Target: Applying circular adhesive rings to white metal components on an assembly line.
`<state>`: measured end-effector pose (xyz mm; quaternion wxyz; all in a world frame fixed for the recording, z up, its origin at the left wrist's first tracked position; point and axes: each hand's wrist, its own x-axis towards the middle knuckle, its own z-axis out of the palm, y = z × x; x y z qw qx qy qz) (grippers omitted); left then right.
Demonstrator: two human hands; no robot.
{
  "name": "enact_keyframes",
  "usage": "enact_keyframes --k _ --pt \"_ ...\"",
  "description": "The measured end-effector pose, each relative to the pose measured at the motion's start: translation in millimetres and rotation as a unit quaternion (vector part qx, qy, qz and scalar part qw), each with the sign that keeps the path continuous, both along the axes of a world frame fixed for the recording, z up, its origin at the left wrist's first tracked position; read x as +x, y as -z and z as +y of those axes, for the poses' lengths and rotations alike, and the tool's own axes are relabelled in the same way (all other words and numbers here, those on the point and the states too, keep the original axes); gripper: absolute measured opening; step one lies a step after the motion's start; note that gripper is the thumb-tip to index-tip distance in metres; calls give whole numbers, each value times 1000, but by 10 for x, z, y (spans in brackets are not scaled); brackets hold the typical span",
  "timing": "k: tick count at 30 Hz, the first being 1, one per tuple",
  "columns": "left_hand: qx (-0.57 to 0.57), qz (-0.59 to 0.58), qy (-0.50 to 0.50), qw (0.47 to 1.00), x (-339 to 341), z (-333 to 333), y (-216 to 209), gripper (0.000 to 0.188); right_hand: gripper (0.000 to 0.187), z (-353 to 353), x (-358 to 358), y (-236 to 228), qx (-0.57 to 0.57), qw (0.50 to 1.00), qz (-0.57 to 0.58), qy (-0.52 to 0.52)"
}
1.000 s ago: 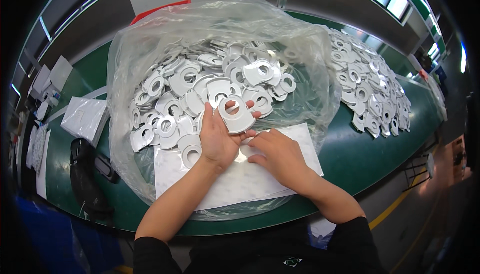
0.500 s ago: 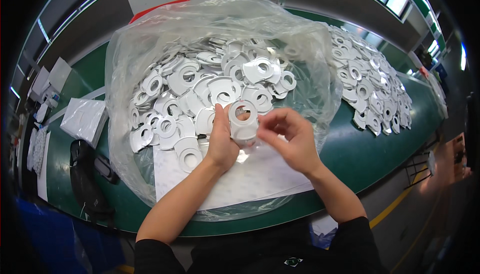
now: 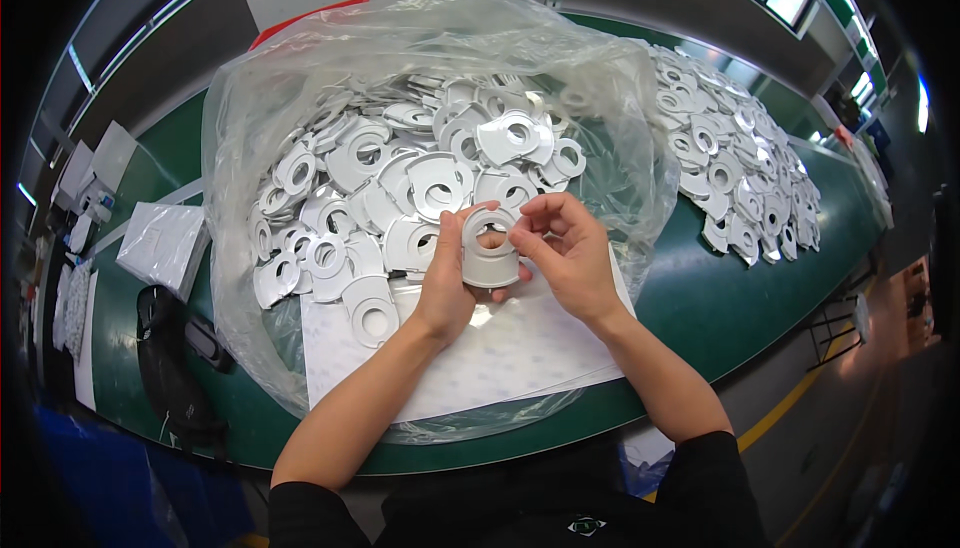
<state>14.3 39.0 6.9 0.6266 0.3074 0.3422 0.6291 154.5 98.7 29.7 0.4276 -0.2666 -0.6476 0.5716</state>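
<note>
My left hand [image 3: 448, 283] has thumb and fingers clamped on a white part [image 3: 490, 270], a plate with a round hole near its top, held tilted up in front of me above the white sheets [image 3: 480, 363]. My right hand [image 3: 572, 260] is at the part's upper right edge, thumb and forefinger together there; whether they grip the rim or only touch it, I can't tell. Just beyond my hands, a heap of similar parts [image 3: 378, 206] lies in the clear plastic bag [image 3: 235, 123], with one piece resting on the sheets' left side. A second heap [image 3: 745, 163] sits to my right on the green table [image 3: 690, 318], and a wrapped white packet [image 3: 165, 243] lies left of the bag.
</note>
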Motion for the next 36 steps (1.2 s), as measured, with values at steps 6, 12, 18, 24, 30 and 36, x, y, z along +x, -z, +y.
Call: enact_keyframes --k 6,12,18,24,30,36 --pt "-2 -3 3 1000 5 10 4 65 20 9 3 18 0 1000 0 3" --pt "6 -2 5 1000 -10 9 19 64 20 9 -5 25 -2 1000 -1 -1" --pt "7 -13 13 1000 -11 -1 7 61 19 18 -7 40 -4 1000 4 1" --pt "9 -13 21 1000 -22 3 22 60 18 12 -8 37 -4 1000 -1 2" --pt "7 40 8 999 -28 10 37 42 16 9 -11 48 -5 1000 -4 7" --pt "-1 27 -8 1000 13 10 20 44 17 -4 0 32 -1 1000 -15 9"
